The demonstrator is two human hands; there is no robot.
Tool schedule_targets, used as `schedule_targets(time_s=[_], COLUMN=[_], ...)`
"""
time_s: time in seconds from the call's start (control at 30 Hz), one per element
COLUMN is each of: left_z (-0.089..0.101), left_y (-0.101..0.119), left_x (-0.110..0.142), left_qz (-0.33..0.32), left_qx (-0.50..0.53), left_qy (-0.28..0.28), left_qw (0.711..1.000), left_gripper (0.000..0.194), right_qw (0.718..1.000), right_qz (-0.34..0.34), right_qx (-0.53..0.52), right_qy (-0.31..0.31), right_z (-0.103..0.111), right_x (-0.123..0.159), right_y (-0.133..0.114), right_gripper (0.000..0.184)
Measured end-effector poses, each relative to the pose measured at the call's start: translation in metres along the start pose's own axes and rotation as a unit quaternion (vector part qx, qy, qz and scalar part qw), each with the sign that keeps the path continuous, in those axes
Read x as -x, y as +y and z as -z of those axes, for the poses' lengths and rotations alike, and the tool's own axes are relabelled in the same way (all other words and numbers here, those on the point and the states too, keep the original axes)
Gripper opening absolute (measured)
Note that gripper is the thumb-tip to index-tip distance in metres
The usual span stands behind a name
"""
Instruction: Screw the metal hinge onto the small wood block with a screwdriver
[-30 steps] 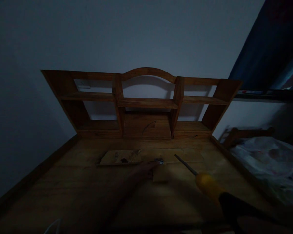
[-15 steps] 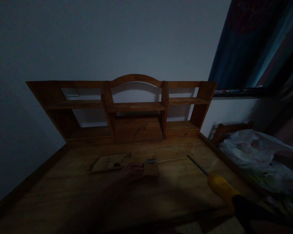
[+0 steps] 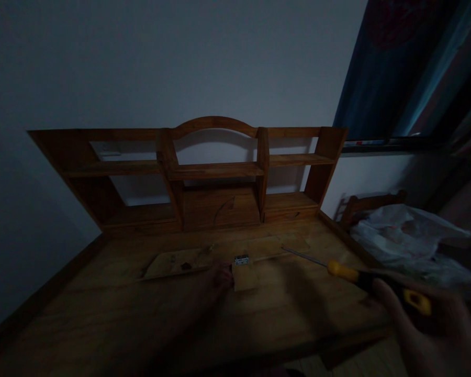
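The room is dim. My left hand reaches across the wooden desk and its fingertips pinch the left edge of a small wooden block that carries a small metal fitting. Behind the block lies a long flat wooden board. My right hand at the lower right is closed round the black and yellow handle of a screwdriver. Its thin shaft points left toward the board, its tip a short way right of the block.
A wooden hutch with shelves stands at the back of the desk against a grey wall. To the right are a chair back, a white plastic bag and a dark curtain.
The screwdriver has swung flatter and its tip has moved left toward the block. My right hand has come into view. My left hand stays on the block.
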State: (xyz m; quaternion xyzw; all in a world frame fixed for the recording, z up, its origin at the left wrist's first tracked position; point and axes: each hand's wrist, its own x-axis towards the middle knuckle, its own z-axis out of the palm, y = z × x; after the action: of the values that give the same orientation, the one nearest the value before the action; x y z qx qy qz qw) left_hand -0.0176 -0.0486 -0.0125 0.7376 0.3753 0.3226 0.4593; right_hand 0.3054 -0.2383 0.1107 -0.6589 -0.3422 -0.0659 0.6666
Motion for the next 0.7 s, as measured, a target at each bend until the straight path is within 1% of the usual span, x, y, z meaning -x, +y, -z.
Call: schedule_targets(time_s=[0.07, 0.1, 0.17, 0.23, 0.3, 0.37, 0.4, 0.43, 0.47, 0.5, 0.6, 0.67, 0.7], left_z=[0.003, 0.004, 0.009, 0.014, 0.018, 0.019, 0.018, 0.017, 0.015, 0.012, 0.007, 0.006, 0.006], left_y=[0.001, 0.002, 0.005, 0.008, 0.009, 0.007, 0.006, 0.005, 0.005, 0.005, 0.012, 0.018, 0.020], left_x=[0.002, 0.002, 0.000, -0.004, -0.010, -0.016, -0.019, -0.023, -0.026, -0.030, -0.042, -0.053, -0.059], left_qz=[-0.031, -0.049, -0.094, -0.152, -0.222, -0.279, -0.295, -0.298, -0.293, -0.282, -0.230, -0.166, -0.124], left_qx=[-0.081, -0.134, -0.240, -0.326, -0.394, -0.438, -0.448, -0.448, -0.438, -0.419, -0.304, -0.214, -0.175], left_qy=[-0.018, -0.024, -0.037, -0.062, -0.096, -0.117, -0.114, -0.102, -0.086, -0.071, -0.053, -0.032, -0.008], left_qw=[0.996, 0.989, 0.965, 0.931, 0.887, 0.846, 0.836, 0.836, 0.845, 0.860, 0.923, 0.962, 0.977], left_gripper=[0.049, 0.053, 0.057, 0.052, 0.043, 0.037, 0.036, 0.036, 0.038, 0.040, 0.037, 0.030, 0.028], right_qw=[0.997, 0.994, 0.989, 0.981, 0.976, 0.970, 0.966, 0.961, 0.957, 0.952, 0.938, 0.934, 0.935], right_qz=[-0.043, -0.062, -0.105, -0.140, -0.150, -0.155, -0.166, -0.183, -0.203, -0.224, -0.271, -0.284, -0.285], right_qx=[0.038, 0.025, 0.013, 0.017, 0.027, 0.032, 0.034, 0.034, 0.033, 0.027, -0.004, -0.021, -0.024], right_qy=[-0.053, -0.084, -0.104, -0.132, -0.155, -0.184, -0.196, -0.204, -0.207, -0.208, -0.214, -0.215, -0.211], right_z=[-0.007, -0.011, -0.016, -0.019, -0.019, -0.017, -0.016, -0.016, -0.016, -0.017, -0.022, -0.025, -0.027], right_x=[0.000, 0.001, 0.002, 0.001, -0.001, -0.003, -0.003, -0.004, -0.003, -0.003, 0.000, 0.003, 0.004], right_y=[0.020, 0.031, 0.053, 0.074, 0.091, 0.102, 0.106, 0.108, 0.109, 0.109, 0.107, 0.106, 0.106], right_gripper=[0.041, 0.042, 0.044, 0.046, 0.047, 0.047, 0.047, 0.047, 0.048, 0.050, 0.056, 0.056, 0.055])
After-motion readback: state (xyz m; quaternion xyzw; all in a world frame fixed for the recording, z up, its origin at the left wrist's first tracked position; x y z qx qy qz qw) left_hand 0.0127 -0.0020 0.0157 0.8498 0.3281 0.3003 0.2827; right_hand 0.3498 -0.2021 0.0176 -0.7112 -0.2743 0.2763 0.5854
